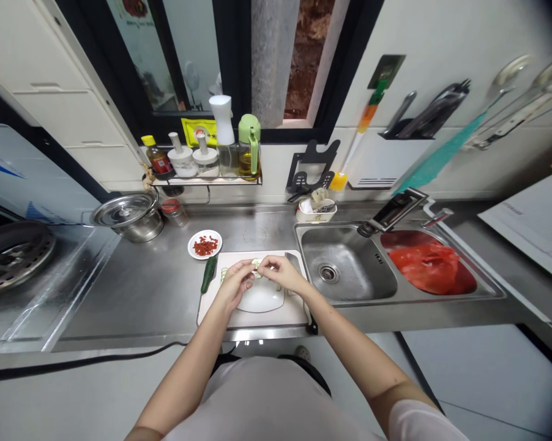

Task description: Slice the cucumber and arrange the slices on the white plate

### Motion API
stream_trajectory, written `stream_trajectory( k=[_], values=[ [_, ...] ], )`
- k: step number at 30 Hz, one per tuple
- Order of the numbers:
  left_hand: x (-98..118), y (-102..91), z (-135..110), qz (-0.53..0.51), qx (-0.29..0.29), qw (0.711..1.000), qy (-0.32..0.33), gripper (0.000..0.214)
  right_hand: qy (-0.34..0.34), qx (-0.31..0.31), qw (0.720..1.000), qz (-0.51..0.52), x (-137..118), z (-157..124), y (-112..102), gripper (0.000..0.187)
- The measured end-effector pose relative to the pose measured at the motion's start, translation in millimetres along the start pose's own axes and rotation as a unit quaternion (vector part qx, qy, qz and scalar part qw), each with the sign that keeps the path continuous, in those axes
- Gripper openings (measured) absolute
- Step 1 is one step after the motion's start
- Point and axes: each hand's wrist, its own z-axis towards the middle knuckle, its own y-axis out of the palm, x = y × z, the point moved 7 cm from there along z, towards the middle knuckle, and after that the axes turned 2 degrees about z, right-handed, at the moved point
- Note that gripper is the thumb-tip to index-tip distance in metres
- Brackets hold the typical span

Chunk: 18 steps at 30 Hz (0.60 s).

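My left hand (236, 284) and my right hand (284, 273) meet above a white plate (261, 302), fingertips closed on a thin, pale green cucumber slice (256, 263) between them. The plate rests on a light cutting board (212, 311). More pale slices show at the board's left, partly behind my left hand. A dark green cucumber piece (208, 274) lies along the board's left edge. What looks like a knife blade (293, 261) lies at the board's right, partly covered by my right wrist.
Behind the board sits a small white dish (193, 250) of red pieces. A double sink (349, 294) with a faucet (390, 211) lies right, a red bag (425, 266) in its far basin. Left stands a lidded steel pot (141, 223); a wall rack (212, 181) carries condiment bottles.
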Motion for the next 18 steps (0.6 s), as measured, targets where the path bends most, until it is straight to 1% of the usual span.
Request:
stream_trajectory(
  k=[2,4,6,10,12,15,18],
  values=[
    [-5.5,0.1,5.8,-0.011,-0.002,1.000,0.000,0.039,0.043,-0.021,0.998,0.036,13.0,2.6,-2.7,0.026],
    [-11.3,-1.6,11.9,-0.009,0.009,1.000,0.006,0.042,0.081,-0.037,0.994,0.063,25.3,4.6,-6.4,0.030],
    [-18.1,-3.5,17.8,0.010,0.021,1.000,0.009,0.047,0.099,-0.046,0.991,0.071,35.0,6.4,-11.3,0.032],
    [-34.6,-6.4,31.0,0.062,0.026,0.998,0.013,0.052,0.106,-0.065,0.991,0.042,53.9,9.3,-20.6,0.031],
    [-44.7,-10.3,38.4,0.089,0.036,0.995,0.008,0.050,0.106,-0.075,0.991,0.018,65.4,10.4,-23.9,0.030],
    [-60.8,-17.8,49.6,0.135,0.056,0.989,-0.005,0.046,0.096,-0.077,0.992,-0.023,83.0,11.8,-29.4,0.025],
    [-76.2,-22.8,59.3,0.174,0.063,0.983,-0.009,0.042,0.090,-0.076,0.991,-0.061,100.5,12.6,-33.9,0.018]
  ],
)
